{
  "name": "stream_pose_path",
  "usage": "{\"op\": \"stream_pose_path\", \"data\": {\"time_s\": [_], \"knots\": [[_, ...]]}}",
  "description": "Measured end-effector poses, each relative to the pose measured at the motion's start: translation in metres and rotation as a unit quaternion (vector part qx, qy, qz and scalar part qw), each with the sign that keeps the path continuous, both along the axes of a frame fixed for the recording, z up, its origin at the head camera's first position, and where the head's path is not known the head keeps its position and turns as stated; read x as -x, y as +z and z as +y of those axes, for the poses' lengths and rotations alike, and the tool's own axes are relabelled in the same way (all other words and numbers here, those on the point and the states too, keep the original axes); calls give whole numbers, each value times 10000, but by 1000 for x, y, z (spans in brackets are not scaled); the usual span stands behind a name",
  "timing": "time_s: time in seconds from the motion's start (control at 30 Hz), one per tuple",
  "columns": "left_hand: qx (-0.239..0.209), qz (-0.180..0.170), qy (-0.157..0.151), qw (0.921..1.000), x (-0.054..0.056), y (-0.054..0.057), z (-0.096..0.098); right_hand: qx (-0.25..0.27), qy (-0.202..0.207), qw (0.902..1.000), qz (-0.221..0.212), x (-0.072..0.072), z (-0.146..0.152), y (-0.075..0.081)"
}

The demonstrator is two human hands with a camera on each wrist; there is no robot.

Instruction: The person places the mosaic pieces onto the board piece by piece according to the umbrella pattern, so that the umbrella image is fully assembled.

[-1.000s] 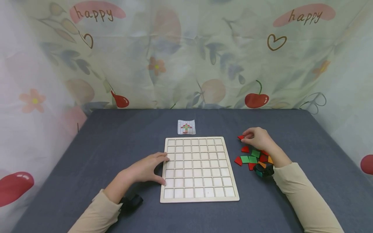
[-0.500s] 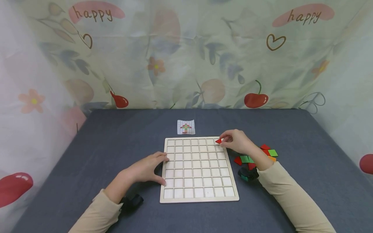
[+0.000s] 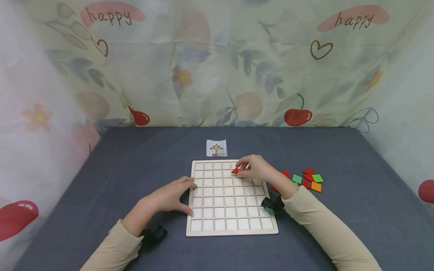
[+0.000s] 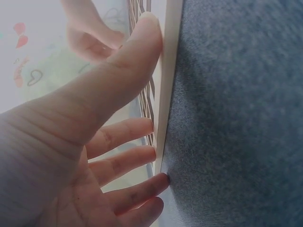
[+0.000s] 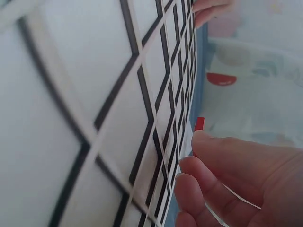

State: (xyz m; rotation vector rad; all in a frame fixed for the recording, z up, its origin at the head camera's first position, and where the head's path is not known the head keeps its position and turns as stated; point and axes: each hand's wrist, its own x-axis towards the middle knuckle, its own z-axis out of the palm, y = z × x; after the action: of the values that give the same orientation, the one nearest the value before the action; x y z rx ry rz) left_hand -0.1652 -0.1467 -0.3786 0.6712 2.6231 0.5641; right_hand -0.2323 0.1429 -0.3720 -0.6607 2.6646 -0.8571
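A pale wooden grid board [image 3: 234, 233] lies flat in the middle of the table. Over its upper right part, my right hand [image 3: 255, 168] pinches a small red tile [image 3: 235, 171] between thumb and fingers; the tile looks triangular, partly covered by the fingertips. In the right wrist view the red tile [image 5: 199, 124] sticks out past the thumb tip. My left hand [image 3: 171, 196] rests along the board's left edge with thumb and fingers spread. The left wrist view shows its thumb [image 4: 147, 35] and fingertips touching the board's side [image 4: 166, 94].
Right of the board lie several loose tiles: red [image 3: 308, 171], green [image 3: 297, 178] and orange [image 3: 316, 186], partly hidden by the right forearm. A small card [image 3: 216, 148] with a coloured grid picture sits behind the board. A patterned cloth [image 3: 217, 75] hangs behind the table.
My right hand has carried the red tile leftward from the loose tiles, across the board's right edge, to over its upper cells. The left hand stays in place.
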Motion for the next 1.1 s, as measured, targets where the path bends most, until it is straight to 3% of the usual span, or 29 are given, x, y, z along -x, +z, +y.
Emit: {"op": "stream_pose_path", "data": {"time_s": [0.47, 0.9, 1.1], "knots": [[8, 64, -5, 10000, 0, -1, 0, -118, 234, 9996, 86, 5, -25, -6], [-31, 94, -30, 9999, -1, 0, 0, -231, 202, 9994, 172, 5, -28, -7], [-17, 126, -44, 9999, -1, 0, 0, -192, 112, 9998, -9, 4, -23, -4]]}}
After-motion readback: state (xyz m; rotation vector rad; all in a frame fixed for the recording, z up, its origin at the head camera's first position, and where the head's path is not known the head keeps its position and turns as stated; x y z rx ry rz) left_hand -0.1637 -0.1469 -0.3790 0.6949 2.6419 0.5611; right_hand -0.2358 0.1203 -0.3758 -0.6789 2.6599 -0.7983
